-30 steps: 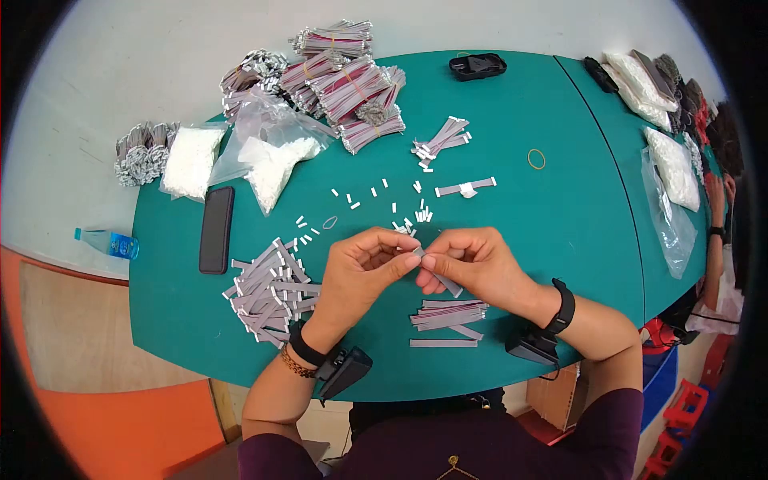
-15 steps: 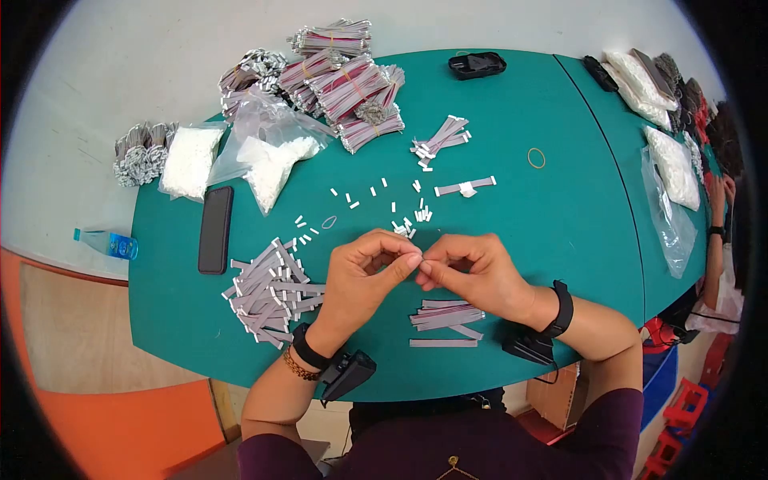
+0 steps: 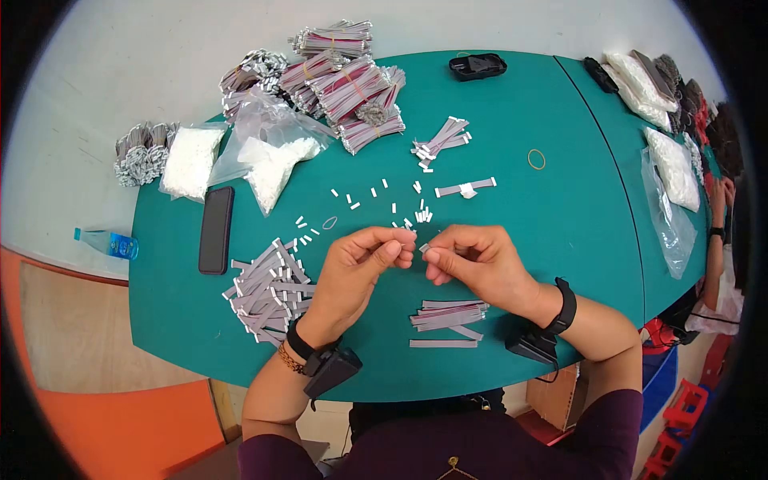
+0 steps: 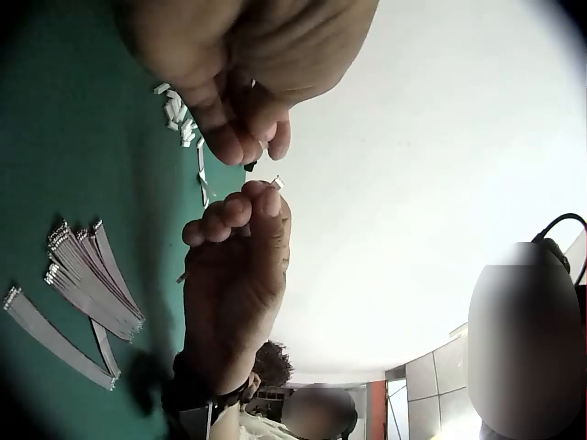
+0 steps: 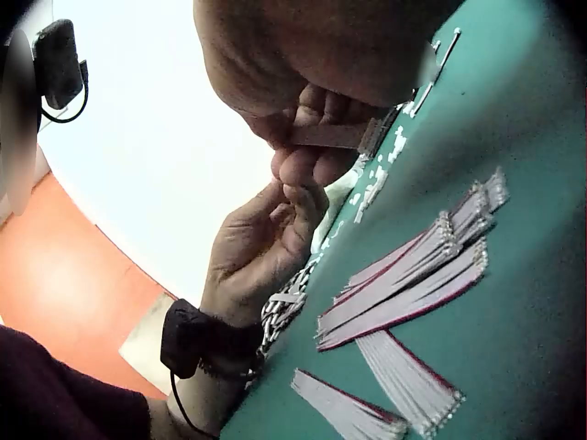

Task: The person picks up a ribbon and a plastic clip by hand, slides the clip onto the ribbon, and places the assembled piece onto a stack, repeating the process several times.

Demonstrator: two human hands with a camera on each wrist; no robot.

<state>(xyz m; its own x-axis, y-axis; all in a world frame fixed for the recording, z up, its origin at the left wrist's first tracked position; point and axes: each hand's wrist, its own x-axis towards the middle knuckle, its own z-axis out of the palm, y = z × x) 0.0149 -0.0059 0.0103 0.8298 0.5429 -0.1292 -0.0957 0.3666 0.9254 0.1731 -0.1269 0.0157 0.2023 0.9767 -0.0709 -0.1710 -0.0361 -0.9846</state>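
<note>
In the head view, the right hand (image 3: pixel 484 264) pinches a short grey ribbon cable by its end connector (image 3: pixel 425 248). The right wrist view shows this cable (image 5: pixel 328 136) running under the curled fingers. Close by on the left, the left hand (image 3: pixel 360 268) has thumb and forefinger together; a small dark piece (image 4: pixel 250 167) shows at its fingertips in the left wrist view, its shape unclear. Small white connector pieces (image 3: pixel 424 215) lie beyond the hands. Flat ribbon cables (image 3: pixel 448 315) lie below the right hand, and a looser heap of cables (image 3: pixel 268 296) is left of the left hand.
Cable bundles (image 3: pixel 348 88), bags of white pieces (image 3: pixel 192 162) and a phone (image 3: pixel 216 230) occupy the left of the green table (image 3: pixel 552 232). A black case (image 3: pixel 478 66) is at the back, a rubber band (image 3: pixel 536 159) nearer. Another person's arm (image 3: pixel 716 216) shows far right.
The hands' fingertips, together half a second ago, now stand slightly apart. The left hand has moved a little left, and the connector end in the right hand has come into view.
</note>
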